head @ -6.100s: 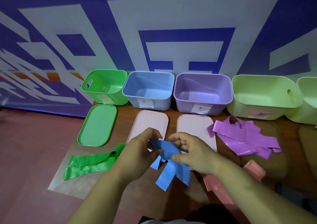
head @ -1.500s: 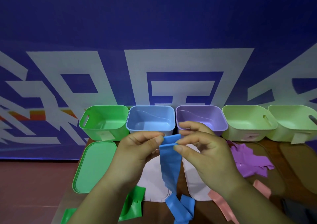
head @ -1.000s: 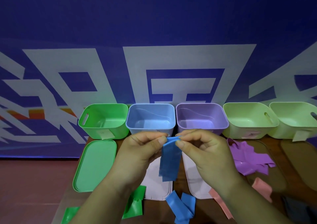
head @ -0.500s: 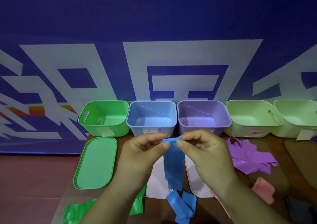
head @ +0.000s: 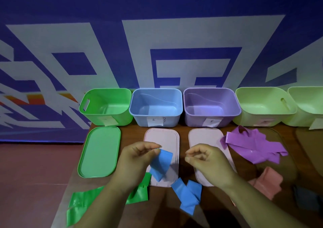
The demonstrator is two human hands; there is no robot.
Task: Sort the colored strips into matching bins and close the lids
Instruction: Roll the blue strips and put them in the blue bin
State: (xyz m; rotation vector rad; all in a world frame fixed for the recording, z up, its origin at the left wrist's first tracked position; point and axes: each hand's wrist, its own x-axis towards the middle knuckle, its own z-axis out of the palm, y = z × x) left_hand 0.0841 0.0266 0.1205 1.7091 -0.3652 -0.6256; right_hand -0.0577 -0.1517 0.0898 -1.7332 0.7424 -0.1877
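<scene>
a brown wooden table point(head: 132, 135) stands against a deep blue wall banner point(head: 157, 9) painted with big pale blocky shapes, and a reddish floor point(head: 35, 166) shows to the left of it. along the far edge of the table five open bins sit in a row, nearly touching: a green bin point(head: 118, 119), a blue bin point(head: 171, 119), a purple bin point(head: 194, 121), then a pale green bin point(head: 248, 119) and a second pale green bin point(head: 304, 119) cut off by the right edge; several carry small paper labels too blurred to read. the lids lie flat in front: a green lid point(head: 99, 150) before the green bin, a left pink lid point(head: 167, 138) before the blue one, a right pink lid point(head: 209, 136) before the purple one. the left hand point(head: 138, 159) pinches a blue strip point(head: 161, 163) by its top end between thumb and forefinger, so the strip hangs down over the left pink lid, in front of the blue bin and not in it. the right hand point(head: 208, 163) hovers above the right pink lid with its fingers curled in and the thumb close to the forefinger, nothing visible in them. loose blue strips point(head: 187, 195) lie on the table between the wrists, green strips point(head: 83, 205) at the near left corner, purple strips point(head: 251, 145) in a heap before the pale green bin, and pink strips point(head: 265, 182) near the right forearm.
</scene>
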